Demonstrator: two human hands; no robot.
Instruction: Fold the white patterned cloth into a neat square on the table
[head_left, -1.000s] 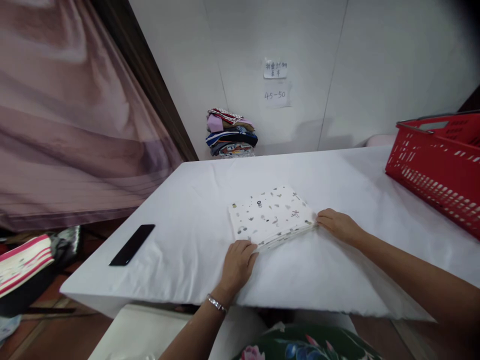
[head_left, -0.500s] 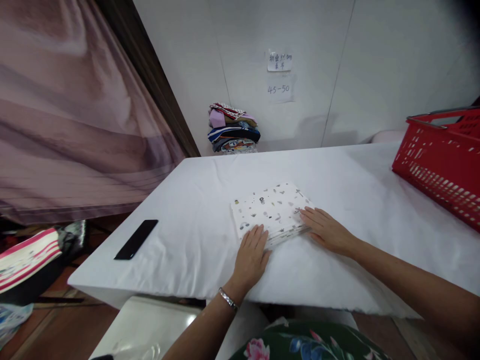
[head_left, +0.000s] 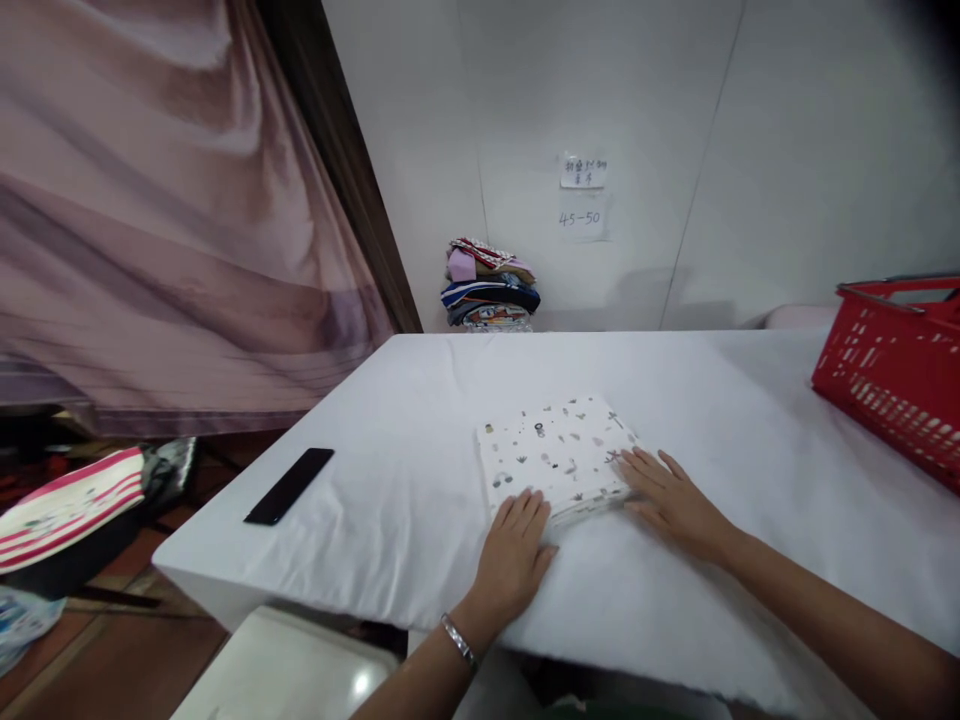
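A white cloth [head_left: 555,450] with small printed figures lies folded into a thick flat rectangle on the white-covered table [head_left: 405,420]. My left hand [head_left: 516,555] rests on its near left corner, fingers stretched out and the thumb slightly apart. At the near right corner, the fingertips of my right hand [head_left: 667,500] touch the cloth, with that hand laid out flat. Neither hand grips anything. Layered folds show along the cloth's near edge between my hands.
A black phone-like slab [head_left: 289,486] lies on the left of the table. To the right stands a red basket [head_left: 892,370]. Behind the far edge is a stack of folded fabrics [head_left: 491,285] against the wall. A white stool [head_left: 292,670] stands below the near edge.
The camera view has tilted up and shifted left, so everything sits lower and further right. Both hands stay at the folded cloth's near corners; the right fingers have spread a little.
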